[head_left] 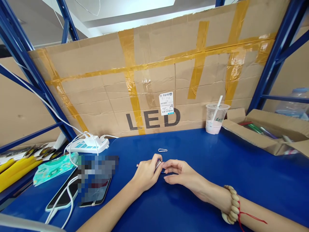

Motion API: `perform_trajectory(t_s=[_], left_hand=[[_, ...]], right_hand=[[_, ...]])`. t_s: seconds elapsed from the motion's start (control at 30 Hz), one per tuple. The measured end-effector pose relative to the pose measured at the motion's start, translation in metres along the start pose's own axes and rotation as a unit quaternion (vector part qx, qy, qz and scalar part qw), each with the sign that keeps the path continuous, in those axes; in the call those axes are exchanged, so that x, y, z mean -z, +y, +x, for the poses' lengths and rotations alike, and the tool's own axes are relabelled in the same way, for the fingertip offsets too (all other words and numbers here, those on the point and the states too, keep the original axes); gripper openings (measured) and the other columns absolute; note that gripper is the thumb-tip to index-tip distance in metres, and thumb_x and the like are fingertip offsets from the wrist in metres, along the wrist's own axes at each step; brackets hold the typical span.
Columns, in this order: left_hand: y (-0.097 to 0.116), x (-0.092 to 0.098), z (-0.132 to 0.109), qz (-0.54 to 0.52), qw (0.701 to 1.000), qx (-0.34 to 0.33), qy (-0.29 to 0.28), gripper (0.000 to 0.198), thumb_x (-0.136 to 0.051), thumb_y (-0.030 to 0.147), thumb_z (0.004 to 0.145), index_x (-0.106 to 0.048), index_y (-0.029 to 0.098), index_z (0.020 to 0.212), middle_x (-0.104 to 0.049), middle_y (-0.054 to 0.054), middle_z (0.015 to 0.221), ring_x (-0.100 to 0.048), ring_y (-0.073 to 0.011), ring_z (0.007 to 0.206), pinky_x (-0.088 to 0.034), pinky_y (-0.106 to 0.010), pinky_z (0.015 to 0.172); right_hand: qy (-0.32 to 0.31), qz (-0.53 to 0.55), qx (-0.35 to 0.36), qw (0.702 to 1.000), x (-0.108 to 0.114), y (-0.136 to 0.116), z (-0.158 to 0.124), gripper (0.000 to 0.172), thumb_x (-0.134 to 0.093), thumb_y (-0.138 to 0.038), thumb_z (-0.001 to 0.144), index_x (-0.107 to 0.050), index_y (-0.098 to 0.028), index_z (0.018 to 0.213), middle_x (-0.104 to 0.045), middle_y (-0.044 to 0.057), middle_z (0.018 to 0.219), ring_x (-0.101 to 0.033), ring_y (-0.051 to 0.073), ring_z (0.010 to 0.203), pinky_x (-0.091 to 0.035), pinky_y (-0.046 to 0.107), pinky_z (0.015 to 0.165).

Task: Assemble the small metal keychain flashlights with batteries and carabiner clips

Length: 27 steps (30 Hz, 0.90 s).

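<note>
Near the middle of the blue table [193, 199], my left hand [146, 172] is closed round a small silvery object [158, 163], mostly hidden by the fingers; a bit of red sticks out at its left side. My right hand [177, 172] is just to the right, its fingers curved and apart, fingertips close to the object's end; whether they touch it I cannot tell. A small metal clip [162, 150] lies flat on the table beyond both hands. A beaded bracelet [233, 206] with a red string is round my right wrist.
Two phones [64, 190] with white cables, a green packet [54, 167] and a power strip [84, 146] lie at left. A plastic cup [214, 120] and an open cardboard box [263, 141] stand back right. A cardboard sheet [108, 96] closes off the back.
</note>
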<state>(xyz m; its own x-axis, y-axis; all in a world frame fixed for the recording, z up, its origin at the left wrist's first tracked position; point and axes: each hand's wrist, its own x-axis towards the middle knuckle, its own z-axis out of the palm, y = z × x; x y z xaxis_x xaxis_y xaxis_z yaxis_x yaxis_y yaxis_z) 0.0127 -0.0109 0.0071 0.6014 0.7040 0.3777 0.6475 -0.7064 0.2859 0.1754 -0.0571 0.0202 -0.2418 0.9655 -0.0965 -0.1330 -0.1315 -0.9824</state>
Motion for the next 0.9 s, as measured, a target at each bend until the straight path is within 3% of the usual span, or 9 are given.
perform_trajectory(t_s=[0.9], left_hand=[[0.0004,0.0000,0.0004,-0.001,1.000,0.013,-0.006,0.019,-0.025,0.033,0.093,-0.040,0.021,0.094,-0.061,0.003,0.064,-0.062,-0.0166,0.058,-0.038,-0.023,0.054]], right_hand=[[0.012,0.004,0.013,1.000,0.0025,0.0047,0.0027,0.029,-0.069,-0.009,0.051,-0.068,-0.020,0.078,-0.065,0.001,0.091,-0.056,0.015,0.091,-0.043,0.026,0.079]])
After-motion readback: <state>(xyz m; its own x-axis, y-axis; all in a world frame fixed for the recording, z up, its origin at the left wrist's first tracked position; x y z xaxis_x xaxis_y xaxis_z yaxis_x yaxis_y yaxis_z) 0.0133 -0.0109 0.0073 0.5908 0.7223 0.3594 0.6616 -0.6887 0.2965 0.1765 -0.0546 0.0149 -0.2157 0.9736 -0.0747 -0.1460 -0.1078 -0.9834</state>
